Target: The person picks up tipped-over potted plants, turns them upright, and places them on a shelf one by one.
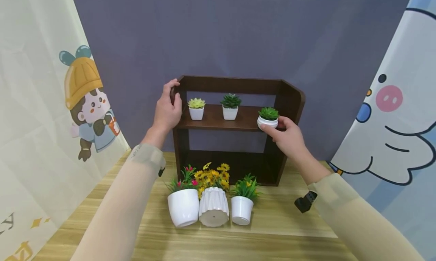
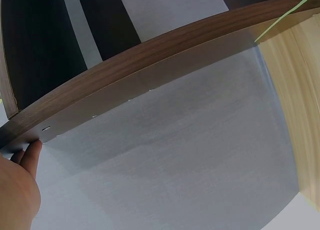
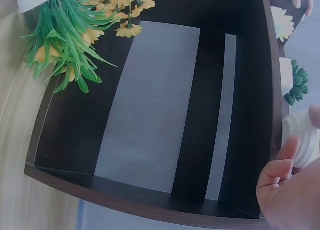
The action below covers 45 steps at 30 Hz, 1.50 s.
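Observation:
A dark brown two-tier wooden shelf [image 1: 235,81] stands on the table. My right hand [image 1: 289,138] pinches a small round white pot with a green succulent [image 1: 268,118] between thumb and fingers, at the front right edge of the upper board. In the right wrist view the ribbed white pot [image 3: 300,135] shows beside my fingers. My left hand [image 1: 168,109] grips the top of the shelf's left side panel, fingers over its edge. On the upper board sit a yellow-green succulent [image 1: 196,109] and a dark green succulent [image 1: 230,106], both in square white pots.
In front of the shelf are a white pot with pink flowers [image 1: 184,206], a fluted white pot with yellow flowers [image 1: 214,208] and a smaller white pot with green leaves [image 1: 242,210]. A grey curtain [image 1: 235,34] hangs behind; printed cloths flank the wooden table [image 1: 272,242].

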Available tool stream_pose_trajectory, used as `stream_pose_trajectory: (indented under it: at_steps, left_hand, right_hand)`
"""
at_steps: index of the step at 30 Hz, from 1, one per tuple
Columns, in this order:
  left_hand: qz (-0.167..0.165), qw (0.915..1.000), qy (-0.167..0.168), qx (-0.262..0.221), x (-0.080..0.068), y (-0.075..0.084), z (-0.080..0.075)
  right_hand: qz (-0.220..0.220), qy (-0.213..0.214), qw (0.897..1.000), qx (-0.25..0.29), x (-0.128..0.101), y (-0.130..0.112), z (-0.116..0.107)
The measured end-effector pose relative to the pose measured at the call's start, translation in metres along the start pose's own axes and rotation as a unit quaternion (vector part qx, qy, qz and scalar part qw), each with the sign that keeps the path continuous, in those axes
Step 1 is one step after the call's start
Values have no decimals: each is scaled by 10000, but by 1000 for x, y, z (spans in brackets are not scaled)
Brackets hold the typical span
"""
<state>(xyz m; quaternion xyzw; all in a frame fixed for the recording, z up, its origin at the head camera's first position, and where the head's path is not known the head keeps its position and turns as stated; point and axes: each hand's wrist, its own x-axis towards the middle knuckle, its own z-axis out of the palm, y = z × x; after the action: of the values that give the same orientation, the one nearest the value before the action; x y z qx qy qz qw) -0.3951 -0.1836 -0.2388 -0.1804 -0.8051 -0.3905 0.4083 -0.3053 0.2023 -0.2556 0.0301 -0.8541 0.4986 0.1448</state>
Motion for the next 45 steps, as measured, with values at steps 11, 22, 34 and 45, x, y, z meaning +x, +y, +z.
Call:
stream_pose_trajectory:
  at_steps: [11,22,34,45]
  left_hand:
    - [-89,9999,-26,-63,1,4,1]
    - [-117,9999,-3,-90,-2,0,-3]
    - [-121,9999,-26,-94,-1,1,0]
    - [-128,9999,17,-114,-1,-1,0]
  right_hand:
    - [127,167,9998,48,6,0,1]
    - [225,247,9988,350,17,0,9]
    - [279,606,9970,401,22,2,15]
    - [460,949,9942,195,26,-3,21]
